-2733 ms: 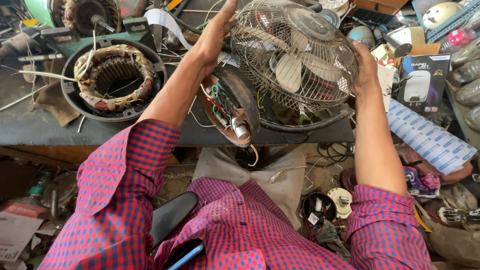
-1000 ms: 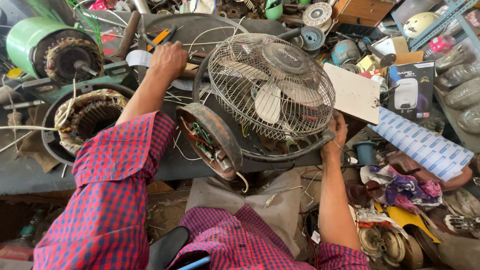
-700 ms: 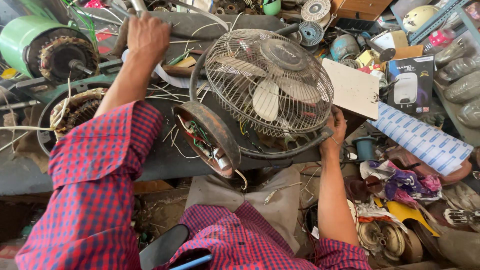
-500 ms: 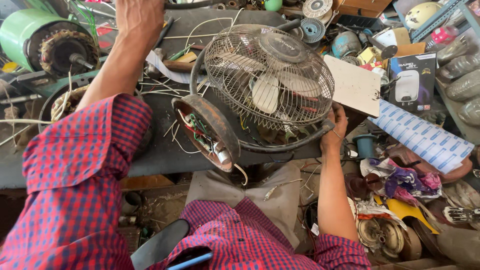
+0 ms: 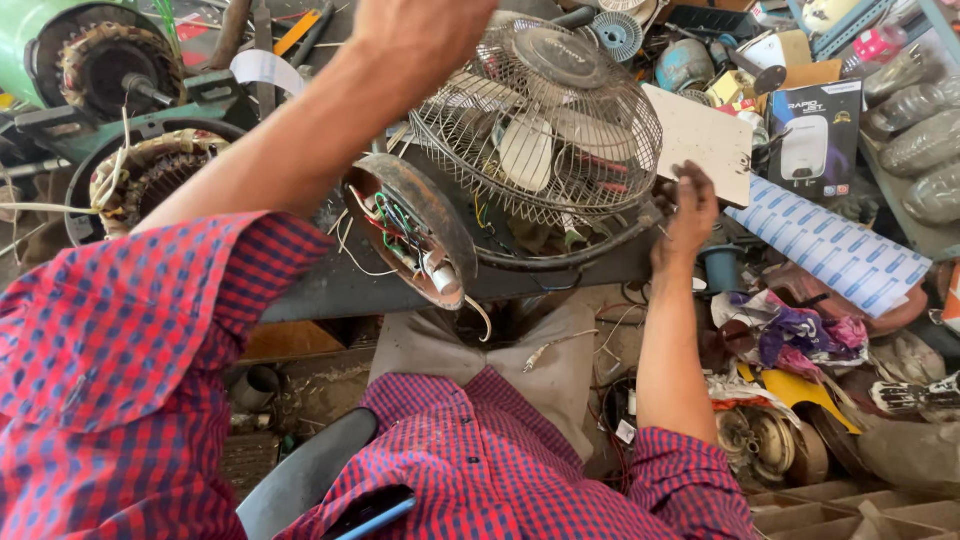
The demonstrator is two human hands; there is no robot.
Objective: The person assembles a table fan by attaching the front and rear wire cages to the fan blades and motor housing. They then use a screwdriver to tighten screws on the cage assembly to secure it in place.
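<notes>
Workbench (image 5: 330,290): dark, cluttered, running across in front of you. Table fan (image 5: 540,130) lies tipped on it, wire guard facing up, pale blades visible through the mesh. Its round base (image 5: 415,230) is turned toward you, underside open, coloured wires and a small part exposed. Wound motor stator (image 5: 150,175) sits at the bench's left; green motor housing (image 5: 60,60) behind it. Your right hand (image 5: 685,205) grips the guard's lower right rim, fingers curled on it. Your left hand (image 5: 425,30) is raised above the guard, cut off by the frame; grip cannot be told.
</notes>
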